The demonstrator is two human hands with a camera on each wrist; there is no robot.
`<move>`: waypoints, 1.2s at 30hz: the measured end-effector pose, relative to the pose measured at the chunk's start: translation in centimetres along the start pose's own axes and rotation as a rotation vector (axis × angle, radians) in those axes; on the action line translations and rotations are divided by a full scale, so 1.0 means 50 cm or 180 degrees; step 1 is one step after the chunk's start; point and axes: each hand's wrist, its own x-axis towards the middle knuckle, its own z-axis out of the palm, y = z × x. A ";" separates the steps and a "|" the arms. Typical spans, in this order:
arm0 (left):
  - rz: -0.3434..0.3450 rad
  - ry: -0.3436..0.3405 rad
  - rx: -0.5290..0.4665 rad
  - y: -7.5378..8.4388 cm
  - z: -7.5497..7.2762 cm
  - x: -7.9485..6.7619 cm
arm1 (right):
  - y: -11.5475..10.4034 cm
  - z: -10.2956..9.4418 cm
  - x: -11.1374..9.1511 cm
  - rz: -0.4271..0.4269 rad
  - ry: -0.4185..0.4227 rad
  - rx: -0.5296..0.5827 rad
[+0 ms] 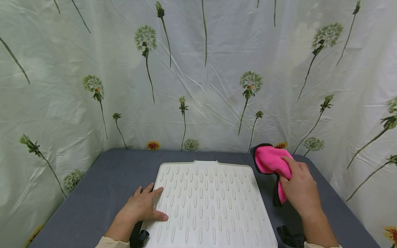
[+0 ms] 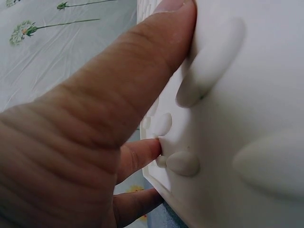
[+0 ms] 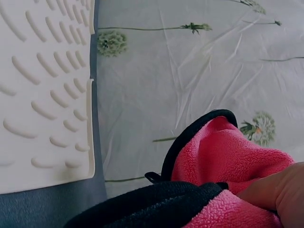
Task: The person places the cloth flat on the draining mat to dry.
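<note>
A white ridged plastic mat (image 1: 207,203), dotted with raised oval bumps, lies on the dark grey table. My left hand (image 1: 142,206) rests on its left edge, fingers spread. The left wrist view shows the thumb (image 2: 128,71) pressed to the white surface, with two fingertips near the rim. Off the mat's right side, my right hand (image 1: 301,186) grips a bright pink cloth (image 1: 270,160) with black trim. In the right wrist view the cloth (image 3: 223,156) is bunched and folded under the fingers, and part of that hand is out of frame.
The dark grey tabletop (image 1: 93,203) reaches out on both sides of the mat. Behind it hangs a pale curtain (image 1: 201,82) printed with dandelions. Black wrist straps (image 1: 289,237) sit on both wrists.
</note>
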 end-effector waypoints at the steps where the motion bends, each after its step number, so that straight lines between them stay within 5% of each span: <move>1: 0.0000 0.0001 0.0000 0.000 0.000 0.000 | -0.004 0.000 -0.001 -0.0014 -0.0009 -0.0003; 16: 0.0026 0.0015 0.0038 0.001 0.000 0.000 | -0.033 0.013 -0.015 -0.0037 -0.0184 0.0011; 36: -0.0016 -0.0011 -0.0026 -0.002 0.001 0.000 | -0.047 0.026 -0.025 -0.0388 -0.0051 0.0115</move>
